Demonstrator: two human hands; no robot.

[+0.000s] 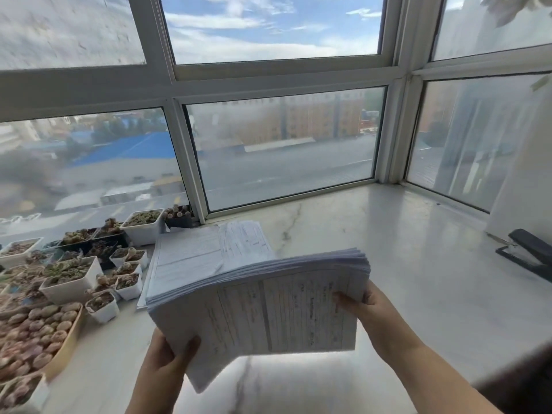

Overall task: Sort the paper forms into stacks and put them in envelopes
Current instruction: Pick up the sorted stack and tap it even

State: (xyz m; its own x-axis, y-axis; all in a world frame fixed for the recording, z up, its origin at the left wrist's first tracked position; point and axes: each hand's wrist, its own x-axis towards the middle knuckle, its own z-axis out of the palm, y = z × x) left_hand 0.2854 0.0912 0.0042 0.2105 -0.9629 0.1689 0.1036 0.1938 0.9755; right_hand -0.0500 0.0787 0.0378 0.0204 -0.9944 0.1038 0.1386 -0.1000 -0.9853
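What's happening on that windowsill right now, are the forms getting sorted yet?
A person holds a thick stack of forms in the air above the marble sill, left hand gripping its near corner and right hand its far edge. More papers lie flat on the sill behind it, beside small pots of succulents. A black stapler sits at the right. No envelopes are visible.

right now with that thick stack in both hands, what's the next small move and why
Probably lower the held stack onto the bare marble sill. The left hand and right hand both grip it in the air, its sheets fanned; loose forms already lie behind.
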